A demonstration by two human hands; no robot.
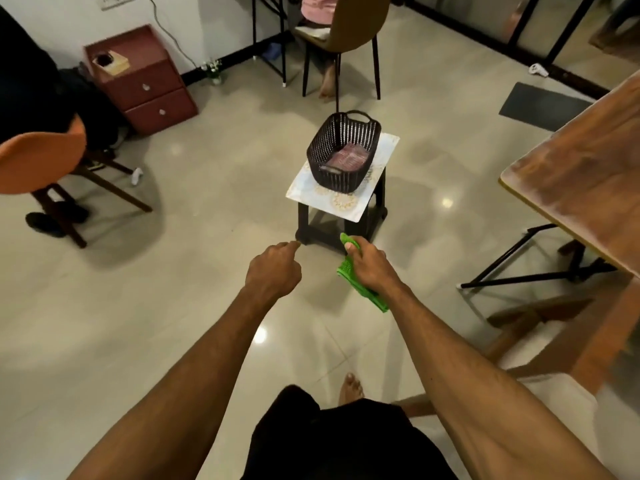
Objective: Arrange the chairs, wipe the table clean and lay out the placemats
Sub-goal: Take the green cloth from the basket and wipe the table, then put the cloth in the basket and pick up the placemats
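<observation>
Table [571, 188] is off to my right, w/ the stool [341, 216] straight ahead carrying a placemat [346, 202] under the dark basket [343, 152]. My right hand [369, 268] is clamped on the green cloth [360, 285], which hangs down-right along my wrist; it's the hand nearer the table edge, so wiping prob falls to it. Left hand [273, 268] is loosely curled, empty, fwd toward the stool.

Open floor [138, 306] left; stool [341, 199] (basket-topped) ahead; table [581, 174] right.

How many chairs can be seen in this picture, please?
3 clearly: an orange chair at the left, a brown chair at the top with someone seated, and a white-seated chair under the wooden table. Others may be hidden.
</observation>
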